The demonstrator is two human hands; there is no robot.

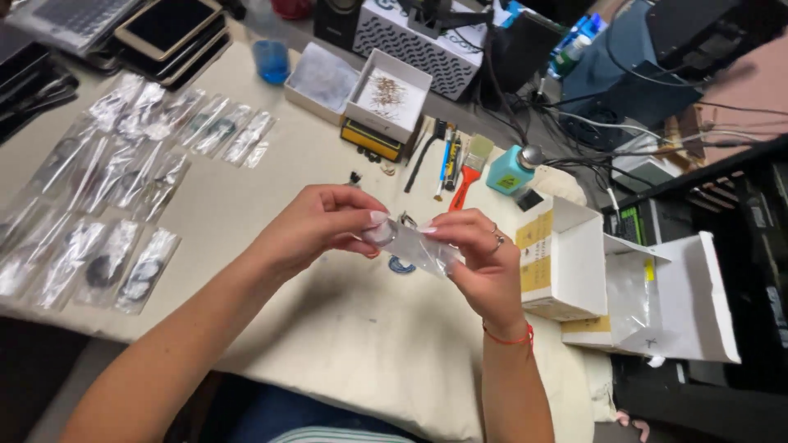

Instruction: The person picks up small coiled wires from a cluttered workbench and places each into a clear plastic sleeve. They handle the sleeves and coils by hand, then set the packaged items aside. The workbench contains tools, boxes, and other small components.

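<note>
Both my hands hold one small clear plastic bag (413, 244) above the cream cloth-covered table (328, 320). My left hand (320, 223) pinches the bag's left end between thumb and fingers. My right hand (476, 250), with a ring and a red thread bracelet, grips its right end. A small dark part shows near the bag's top edge. Under the bag lies a small blue-and-white round thing (400, 265).
Rows of clear bags with dark parts (107, 189) cover the table's left. Open white boxes (566, 258) stand at the right. Behind are a white box of small parts (387, 94), a blue cup (271, 61), an orange brush (468, 171), a teal bottle (510, 171), tablets (168, 29) and cables.
</note>
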